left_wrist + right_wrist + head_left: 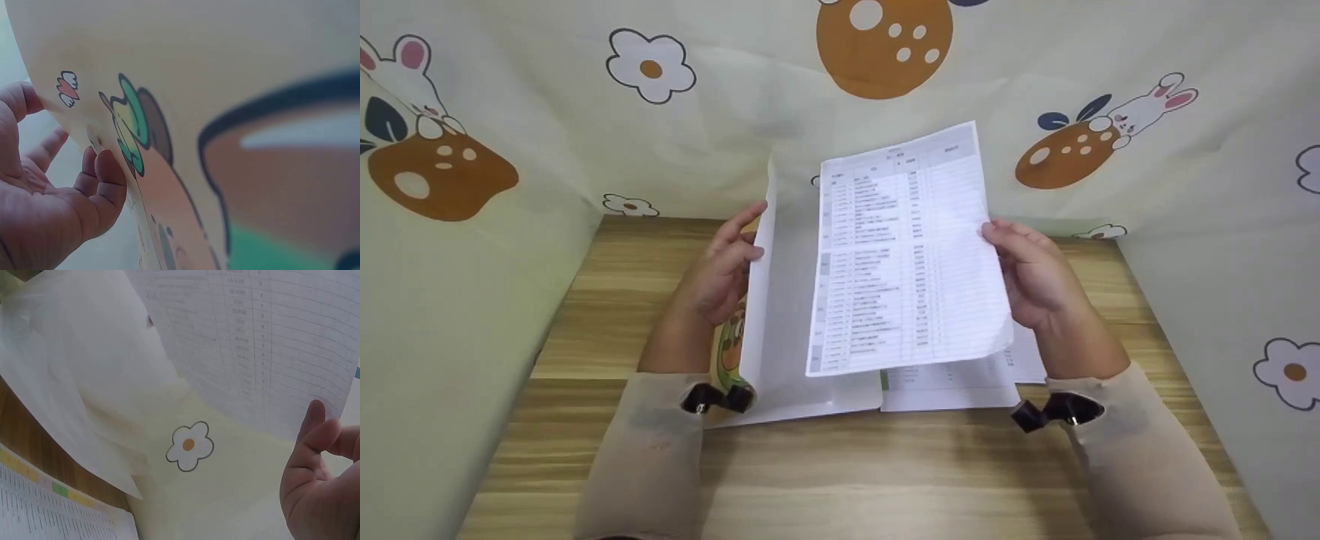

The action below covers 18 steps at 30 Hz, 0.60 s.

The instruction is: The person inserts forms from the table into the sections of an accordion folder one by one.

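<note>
With my right hand (1039, 274) I pinch the right edge of a printed sheet (915, 300), a table with grey header cells and ruled rows, lifted and tilted above the table. Thumb and fingers meet at its edge in the right wrist view. On the left, my left hand (727, 262) grips the raised edge of a folder cover (795, 337). The cover is white inside; its yellow outer face (191, 50) carries cartoon drawings in the left wrist view. Part of the folder is hidden behind the sheet.
More printed papers (952, 390) lie under the lifted sheet on the wood-grain table (855, 480). In the right wrist view, a page with a coloured top band (50, 495) shows at lower left. Patterned cloth (735, 97) hangs behind and along both sides.
</note>
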Each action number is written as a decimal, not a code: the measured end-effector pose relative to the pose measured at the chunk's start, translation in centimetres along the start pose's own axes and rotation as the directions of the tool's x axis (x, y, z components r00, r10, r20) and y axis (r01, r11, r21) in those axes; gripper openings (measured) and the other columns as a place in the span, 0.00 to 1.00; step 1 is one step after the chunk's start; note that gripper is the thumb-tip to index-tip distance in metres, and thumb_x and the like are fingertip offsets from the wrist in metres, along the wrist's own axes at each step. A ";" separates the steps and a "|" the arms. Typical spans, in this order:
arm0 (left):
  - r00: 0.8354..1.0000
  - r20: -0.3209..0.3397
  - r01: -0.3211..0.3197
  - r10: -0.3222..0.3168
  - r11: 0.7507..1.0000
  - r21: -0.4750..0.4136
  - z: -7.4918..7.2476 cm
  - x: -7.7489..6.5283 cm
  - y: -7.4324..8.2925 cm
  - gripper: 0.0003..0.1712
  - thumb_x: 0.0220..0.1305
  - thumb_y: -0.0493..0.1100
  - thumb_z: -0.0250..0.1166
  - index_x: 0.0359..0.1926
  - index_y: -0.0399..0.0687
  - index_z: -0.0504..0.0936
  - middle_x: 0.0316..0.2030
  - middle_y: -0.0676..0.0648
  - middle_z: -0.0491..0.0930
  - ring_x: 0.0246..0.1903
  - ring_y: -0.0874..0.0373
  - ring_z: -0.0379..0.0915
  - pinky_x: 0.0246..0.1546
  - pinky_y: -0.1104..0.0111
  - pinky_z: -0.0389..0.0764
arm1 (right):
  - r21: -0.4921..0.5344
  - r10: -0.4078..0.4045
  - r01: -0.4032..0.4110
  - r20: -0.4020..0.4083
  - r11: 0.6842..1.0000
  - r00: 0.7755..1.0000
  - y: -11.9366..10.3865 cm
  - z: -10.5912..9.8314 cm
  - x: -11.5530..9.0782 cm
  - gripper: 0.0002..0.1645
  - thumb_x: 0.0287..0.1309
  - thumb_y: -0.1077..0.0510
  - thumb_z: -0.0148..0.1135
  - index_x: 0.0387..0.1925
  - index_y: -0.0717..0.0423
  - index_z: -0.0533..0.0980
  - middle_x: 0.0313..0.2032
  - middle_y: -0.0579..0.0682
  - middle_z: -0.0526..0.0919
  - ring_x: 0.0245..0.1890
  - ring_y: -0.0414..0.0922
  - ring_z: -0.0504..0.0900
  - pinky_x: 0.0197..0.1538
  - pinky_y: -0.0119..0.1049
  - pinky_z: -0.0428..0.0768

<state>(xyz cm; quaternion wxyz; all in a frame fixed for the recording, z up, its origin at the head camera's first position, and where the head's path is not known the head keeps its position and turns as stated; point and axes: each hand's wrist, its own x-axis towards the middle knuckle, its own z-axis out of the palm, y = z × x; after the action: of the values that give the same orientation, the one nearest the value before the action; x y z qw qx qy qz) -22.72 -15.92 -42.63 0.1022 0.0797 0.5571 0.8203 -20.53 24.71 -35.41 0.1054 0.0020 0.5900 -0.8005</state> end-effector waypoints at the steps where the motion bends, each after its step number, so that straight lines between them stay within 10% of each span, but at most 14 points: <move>1: 1.000 0.000 -0.002 0.002 1.000 -0.001 0.0 0.0 0.0 0.40 0.72 0.32 0.50 0.83 0.56 0.61 0.55 0.43 0.75 0.52 0.51 0.81 0.49 0.60 0.87 | 0.005 -0.001 0.001 0.000 1.000 1.000 0.1 0.3 0.1 0.15 0.82 0.57 0.51 0.51 0.49 0.84 0.40 0.46 0.92 0.36 0.40 0.92 0.39 0.33 0.90; 18: 1.000 0.019 -0.020 0.020 1.000 -0.018 0.3 0.0 -0.1 0.40 0.71 0.32 0.51 0.83 0.54 0.62 0.56 0.39 0.74 0.52 0.43 0.80 0.44 0.61 0.87 | -0.013 0.049 -0.048 0.041 0.999 0.998 1.3 4.3 1.0 0.10 0.78 0.59 0.55 0.52 0.49 0.80 0.36 0.43 0.90 0.27 0.38 0.86 0.29 0.26 0.79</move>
<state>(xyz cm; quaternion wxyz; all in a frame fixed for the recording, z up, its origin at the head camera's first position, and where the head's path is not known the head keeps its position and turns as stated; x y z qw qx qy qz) -22.60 -15.57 -42.63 0.0999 0.0921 0.5479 0.8254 -20.82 20.16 -35.46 0.1369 -0.0010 0.5923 -0.7940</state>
